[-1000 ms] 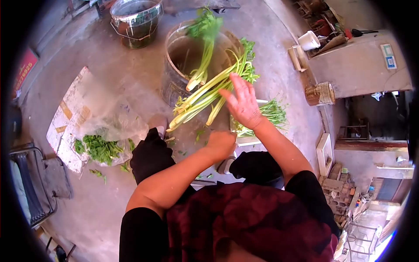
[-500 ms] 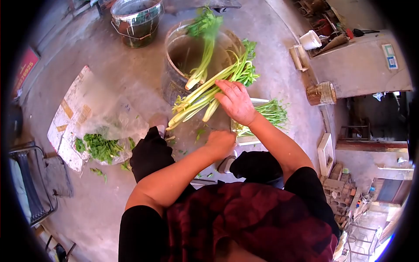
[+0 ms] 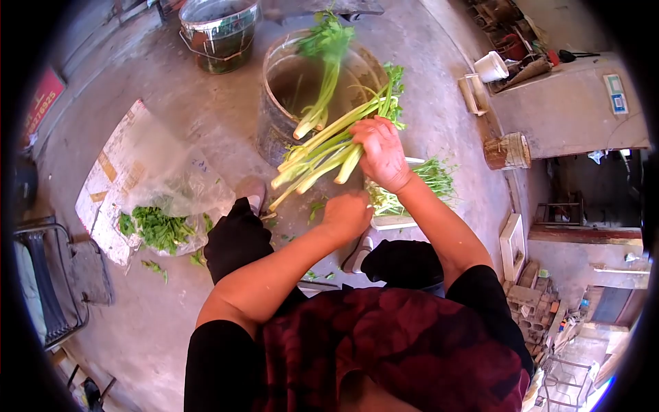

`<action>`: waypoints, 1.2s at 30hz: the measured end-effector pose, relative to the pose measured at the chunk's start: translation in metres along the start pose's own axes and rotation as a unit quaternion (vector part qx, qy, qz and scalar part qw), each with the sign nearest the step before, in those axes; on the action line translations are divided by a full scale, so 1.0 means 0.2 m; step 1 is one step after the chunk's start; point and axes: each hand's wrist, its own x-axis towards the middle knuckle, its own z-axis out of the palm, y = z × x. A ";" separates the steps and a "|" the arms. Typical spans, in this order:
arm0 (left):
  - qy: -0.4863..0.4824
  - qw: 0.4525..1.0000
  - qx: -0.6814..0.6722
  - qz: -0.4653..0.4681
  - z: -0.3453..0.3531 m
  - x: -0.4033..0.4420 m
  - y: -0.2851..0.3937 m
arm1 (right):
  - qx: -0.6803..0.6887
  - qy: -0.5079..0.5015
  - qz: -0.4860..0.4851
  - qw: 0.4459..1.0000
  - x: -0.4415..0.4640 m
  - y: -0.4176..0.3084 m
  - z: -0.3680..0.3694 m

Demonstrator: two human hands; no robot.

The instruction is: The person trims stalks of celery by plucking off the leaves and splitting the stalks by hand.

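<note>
My right hand [image 3: 382, 152] is wrapped round a bunch of celery [image 3: 317, 159], with its pale cut ends pointing down-left and its leaves up-right. Just below it, my left hand [image 3: 347, 217] is closed; its fingers face away from view, so I cannot make out what they hold. More celery stalks [image 3: 317, 113] with leafy tops rest across a large round bucket [image 3: 269, 86] beyond the bunch. Beside my right forearm is a pale, shallow container [image 3: 395, 222] filled with thin green stems [image 3: 434, 180].
A metal pail [image 3: 218, 41] stands at the back left. Leafy greens [image 3: 162, 229] lie on clear plastic over a white board [image 3: 103, 196] on the left. Leaf scraps [image 3: 155, 269] are scattered on the concrete floor. A wooden stump [image 3: 506, 150] stands to the right.
My right fingers, stretched over the celery before, have curled round it. The bunch's cut ends have shifted slightly right. My left hand has barely moved.
</note>
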 end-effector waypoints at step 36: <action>0.281 0.879 -0.357 0.147 -0.06 0.15 -0.02 | 0.075 -0.132 0.052 0.987 -0.12 0.03 -0.16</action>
